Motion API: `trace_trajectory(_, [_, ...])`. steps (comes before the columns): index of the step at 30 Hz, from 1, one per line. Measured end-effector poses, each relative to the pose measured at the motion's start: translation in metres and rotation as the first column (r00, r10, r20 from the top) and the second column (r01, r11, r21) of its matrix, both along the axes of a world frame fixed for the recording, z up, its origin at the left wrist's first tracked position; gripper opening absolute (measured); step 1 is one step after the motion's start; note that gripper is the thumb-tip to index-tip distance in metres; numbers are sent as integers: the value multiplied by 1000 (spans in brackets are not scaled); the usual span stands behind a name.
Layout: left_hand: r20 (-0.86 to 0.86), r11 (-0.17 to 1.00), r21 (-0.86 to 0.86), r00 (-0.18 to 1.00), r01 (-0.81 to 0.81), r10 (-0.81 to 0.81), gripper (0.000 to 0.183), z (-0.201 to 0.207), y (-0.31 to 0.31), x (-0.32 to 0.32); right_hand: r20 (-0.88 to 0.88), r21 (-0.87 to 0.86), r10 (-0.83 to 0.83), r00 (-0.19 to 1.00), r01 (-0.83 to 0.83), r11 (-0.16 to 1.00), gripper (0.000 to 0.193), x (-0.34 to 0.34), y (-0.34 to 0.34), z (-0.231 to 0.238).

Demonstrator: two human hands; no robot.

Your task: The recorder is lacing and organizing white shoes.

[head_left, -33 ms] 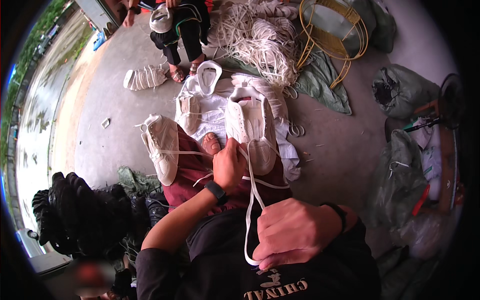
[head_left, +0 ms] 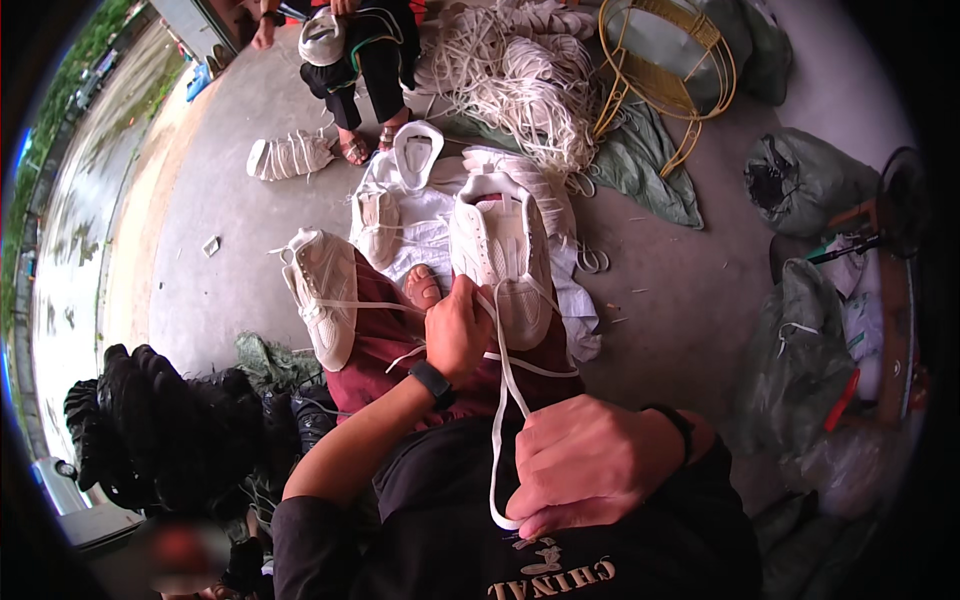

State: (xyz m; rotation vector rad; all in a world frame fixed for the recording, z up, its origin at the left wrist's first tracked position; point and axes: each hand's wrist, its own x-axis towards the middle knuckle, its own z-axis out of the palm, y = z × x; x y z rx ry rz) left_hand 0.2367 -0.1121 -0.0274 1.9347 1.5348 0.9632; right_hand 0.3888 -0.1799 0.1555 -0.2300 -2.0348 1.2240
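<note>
A white sneaker (head_left: 500, 235) rests on my lap over maroon trousers, its toe toward me and several eyelets along its opening. A white shoelace (head_left: 508, 380) runs from its front toward my body. My right hand (head_left: 580, 465), in front of my dark shirt, is closed on this lace, which loops down beneath the fingers. Beside the sneaker's toe, my left hand (head_left: 458, 335) is closed, with lace at its fingertips. Another white sneaker (head_left: 325, 300) lies on my left knee; a lace stretches from it toward my left hand.
More white shoes (head_left: 415, 158) lie on white cloth beyond my knees. A tangled heap of white laces (head_left: 530, 90) and a yellow-framed chair (head_left: 660, 60) are farther off. Another person (head_left: 365, 90) sits ahead holding a shoe. Black shoes (head_left: 160, 425) are piled left; green-grey sacks (head_left: 800, 180) stand right.
</note>
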Motion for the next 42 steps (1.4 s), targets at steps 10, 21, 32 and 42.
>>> trace_trajectory(10, [-140,995,89,990,42,-29,22,4,6,3,15,12,-7,1000,7,1000,13,6,3,-2])
trace_trajectory(21, [172,925,-324,974,200,-150,16,11,17,-32,44,23,13,999,-14,1000,14,13,6,-4])
trace_trajectory(32, [84,950,-250,982,188,-172,24,18,29,-33,123,-51,34,992,-28,998,13,-15,13,-15])
trace_trajectory(42, [279,877,-397,946,269,-163,27,20,27,-63,282,148,-759,587,755,639,46,-18,84,-103])
